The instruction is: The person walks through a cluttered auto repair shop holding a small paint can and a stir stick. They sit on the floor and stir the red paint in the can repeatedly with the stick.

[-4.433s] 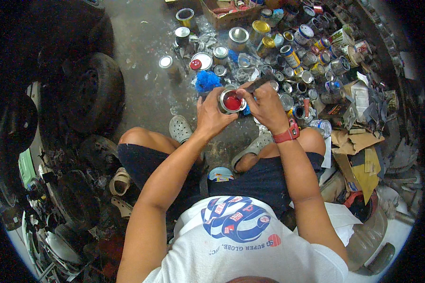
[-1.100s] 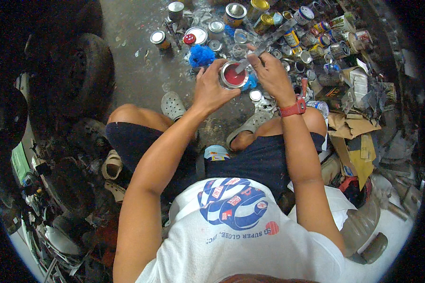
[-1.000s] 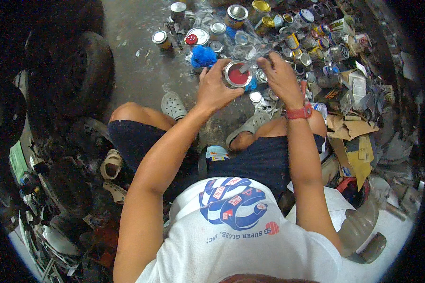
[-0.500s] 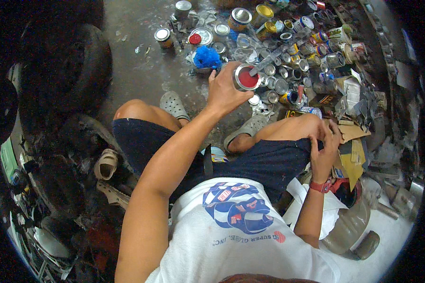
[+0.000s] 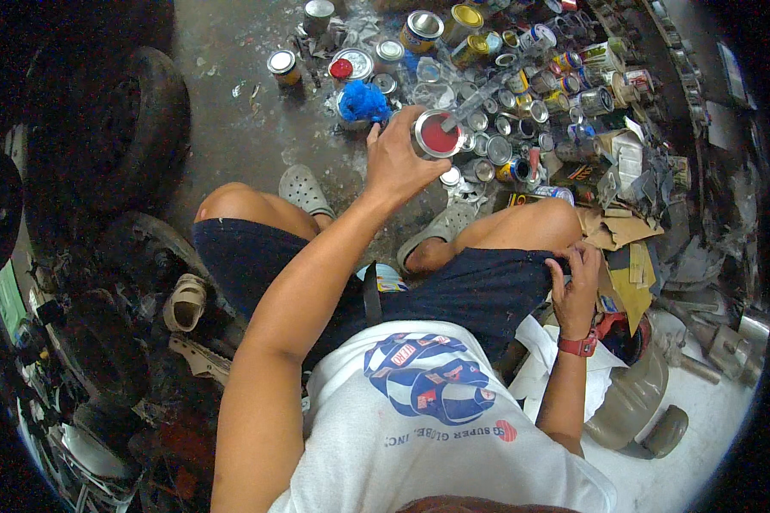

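Observation:
My left hand [image 5: 393, 162] is wrapped round a small open metal can [image 5: 417, 137] of red paint [image 5: 439, 134], held up in front of my knees. A flat greyish stick [image 5: 473, 104] leans out of the paint toward the upper right. Just beyond my fingers stands a can topped with a crumpled blue plastic bag [image 5: 364, 101]. My right hand [image 5: 579, 282], with a red watch [image 5: 578, 344] at the wrist, rests by my right knee. Its curled fingers and thumb close on the hem of my dark shorts [image 5: 488, 278].
Many paint cans [image 5: 498, 150] crowd the floor ahead and to the right. A white-lidded can [image 5: 282, 65] stands apart at the upper left. Torn cardboard [image 5: 629, 229] lies beside my right knee. Tires [image 5: 124, 120] stand on the left, near a loose beige clog [image 5: 185, 303].
My right hand has come down from the knee onto the hem of the shorts. The left hand still holds the paint can; the whole view has shifted slightly.

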Demonstrator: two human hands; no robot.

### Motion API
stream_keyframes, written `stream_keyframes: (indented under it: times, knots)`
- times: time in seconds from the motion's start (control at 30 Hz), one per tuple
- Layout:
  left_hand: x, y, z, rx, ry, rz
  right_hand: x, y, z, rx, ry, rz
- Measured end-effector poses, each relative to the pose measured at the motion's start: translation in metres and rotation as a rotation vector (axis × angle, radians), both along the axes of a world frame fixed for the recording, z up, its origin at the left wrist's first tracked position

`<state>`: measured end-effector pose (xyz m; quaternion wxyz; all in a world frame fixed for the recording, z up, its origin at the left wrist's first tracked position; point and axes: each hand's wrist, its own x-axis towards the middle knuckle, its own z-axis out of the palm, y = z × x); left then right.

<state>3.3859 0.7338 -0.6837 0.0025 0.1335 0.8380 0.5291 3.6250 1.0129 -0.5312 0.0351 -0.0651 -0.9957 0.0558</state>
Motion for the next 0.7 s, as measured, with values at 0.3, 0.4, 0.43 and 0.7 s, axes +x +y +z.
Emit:
stream_keyframes:
  times: [0.3,0.4,0.43,0.7]
  knots:
    - [0.002,0.001,-0.005,0.021,0.012,0.006,0.023,-0.015,0.013,-0.097,-0.244,-0.069]
    - [0.002,0.001,-0.004,0.017,0.035,0.02,0.027,-0.02,0.019,-0.248,-0.339,-0.182]
    - [0.002,0.001,-0.004,0.014,0.031,0.019,0.027,-0.021,0.021,-0.295,-0.376,-0.233]
    - [0.002,0.003,-0.005,0.03,0.034,0.0,0.019,-0.017,-0.003,-0.174,-0.067,-0.393]
